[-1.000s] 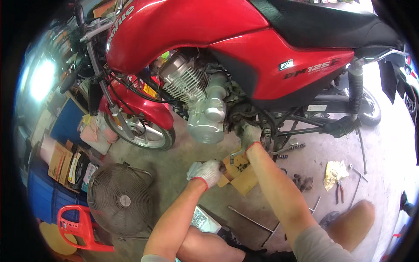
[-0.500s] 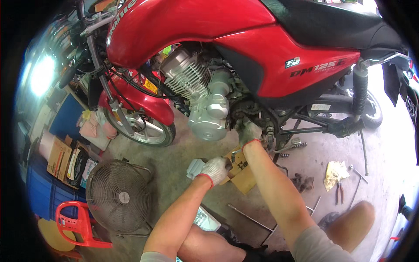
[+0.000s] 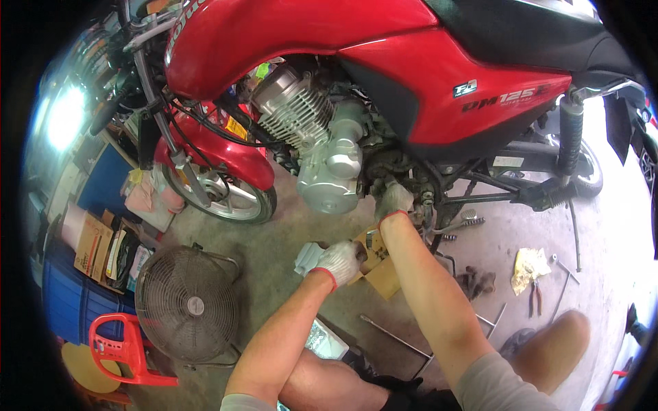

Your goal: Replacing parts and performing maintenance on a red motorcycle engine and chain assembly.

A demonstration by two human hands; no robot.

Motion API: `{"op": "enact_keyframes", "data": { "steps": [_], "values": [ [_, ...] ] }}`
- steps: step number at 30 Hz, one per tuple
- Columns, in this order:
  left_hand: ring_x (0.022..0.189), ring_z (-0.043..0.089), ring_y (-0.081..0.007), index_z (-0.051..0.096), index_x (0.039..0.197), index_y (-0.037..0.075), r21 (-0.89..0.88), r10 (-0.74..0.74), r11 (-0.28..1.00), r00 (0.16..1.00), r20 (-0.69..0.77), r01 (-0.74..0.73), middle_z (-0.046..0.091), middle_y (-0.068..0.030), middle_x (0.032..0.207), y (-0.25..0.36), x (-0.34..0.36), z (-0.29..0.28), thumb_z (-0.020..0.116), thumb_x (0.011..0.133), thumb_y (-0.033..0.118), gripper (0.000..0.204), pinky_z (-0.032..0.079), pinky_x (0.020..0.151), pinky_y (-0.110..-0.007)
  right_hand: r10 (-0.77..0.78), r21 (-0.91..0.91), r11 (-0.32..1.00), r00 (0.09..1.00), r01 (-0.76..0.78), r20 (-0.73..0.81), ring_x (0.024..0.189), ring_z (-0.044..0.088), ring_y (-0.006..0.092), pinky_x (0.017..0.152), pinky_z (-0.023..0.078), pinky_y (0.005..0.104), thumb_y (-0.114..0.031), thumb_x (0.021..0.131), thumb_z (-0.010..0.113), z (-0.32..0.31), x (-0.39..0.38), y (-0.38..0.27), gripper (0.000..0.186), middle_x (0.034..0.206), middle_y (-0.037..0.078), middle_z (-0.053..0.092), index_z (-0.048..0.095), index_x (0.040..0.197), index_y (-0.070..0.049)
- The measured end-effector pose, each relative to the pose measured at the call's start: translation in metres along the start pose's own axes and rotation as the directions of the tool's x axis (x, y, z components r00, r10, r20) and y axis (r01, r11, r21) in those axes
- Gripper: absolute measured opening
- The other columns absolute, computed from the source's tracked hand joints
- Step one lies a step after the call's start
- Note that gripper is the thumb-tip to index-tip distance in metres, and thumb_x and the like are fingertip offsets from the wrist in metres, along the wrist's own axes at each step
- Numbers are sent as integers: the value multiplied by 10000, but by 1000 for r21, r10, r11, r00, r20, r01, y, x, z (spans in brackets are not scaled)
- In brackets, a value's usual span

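Note:
My left hand point(image 3: 339, 264), in a white glove with dirty fingertips, is closed around a pale blue-grey cloth point(image 3: 308, 257), above a cardboard sheet point(image 3: 382, 279) with small dark parts. My gloved right hand point(image 3: 393, 201) reaches into the dark mechanism point(image 3: 377, 164) behind the silver engine case point(image 3: 325, 185) of a red motorcycle point(image 3: 459, 103); its fingertips are hidden there. The foot peg and pedal area point(image 3: 469, 219) is just right of that hand.
A floor fan point(image 3: 186, 301) stands at left, with a red plastic chair point(image 3: 116, 349), blue bins point(image 3: 62, 288) and boxes point(image 3: 96, 250) beyond. On the floor point(image 3: 521, 335) at right lie pliers point(image 3: 536, 298), yellow crumpled paper point(image 3: 528, 267), a dark rag point(image 3: 473, 281) and T-handle wrenches point(image 3: 397, 339).
The view has shifted slightly. My left hand has risen a little with the cloth, and my right hand has edged slightly upward within the same spot behind the engine case.

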State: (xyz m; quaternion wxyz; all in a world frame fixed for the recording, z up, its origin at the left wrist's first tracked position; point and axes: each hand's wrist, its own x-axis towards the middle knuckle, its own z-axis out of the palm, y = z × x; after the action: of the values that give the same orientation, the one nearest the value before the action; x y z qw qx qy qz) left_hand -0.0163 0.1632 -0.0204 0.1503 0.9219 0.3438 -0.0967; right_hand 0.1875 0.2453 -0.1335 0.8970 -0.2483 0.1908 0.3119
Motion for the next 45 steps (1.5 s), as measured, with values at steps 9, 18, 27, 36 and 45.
{"op": "enact_keyframes", "data": {
  "steps": [9,18,27,36,45],
  "values": [
    [956,646,-368,684,1039,135,-7,15,1000,1000,-9,-15,684,-139,1051,-3,2,2,467,931,377,342,496,833,-479,62,-107,993,991,-50,116,635,657,216,552,542,359,8,763,701,-5,-8,-7,477,861,130,676,535,1183,-146],
    [959,648,-361,688,1034,145,-5,20,1000,999,-33,-21,684,-136,1049,-4,5,6,469,931,378,336,500,823,-476,-123,-661,699,957,272,264,971,697,226,906,502,368,-213,781,718,-51,97,47,260,1017,65,729,701,1033,-152],
    [969,645,-352,683,1054,151,14,31,999,999,-35,-30,684,-124,1061,-5,4,5,479,928,368,323,499,831,-473,168,-237,962,978,-135,125,570,585,195,495,495,347,-144,891,624,8,-35,-25,71,717,57,622,637,871,-77],
    [960,644,-358,685,1032,121,-4,47,999,998,-40,-47,684,-142,1037,-6,6,8,475,934,349,325,493,819,-476,114,-410,907,993,-96,19,549,581,191,469,485,328,-131,918,603,14,-29,-26,97,708,70,617,653,900,-49],
    [951,636,-389,678,990,53,-107,82,990,995,-56,-87,673,-197,1012,-11,10,14,510,923,272,285,488,814,-482,89,-413,909,995,-60,52,498,571,209,429,455,339,-152,894,618,12,-29,-25,100,695,92,618,594,926,-60]
  ]
}}
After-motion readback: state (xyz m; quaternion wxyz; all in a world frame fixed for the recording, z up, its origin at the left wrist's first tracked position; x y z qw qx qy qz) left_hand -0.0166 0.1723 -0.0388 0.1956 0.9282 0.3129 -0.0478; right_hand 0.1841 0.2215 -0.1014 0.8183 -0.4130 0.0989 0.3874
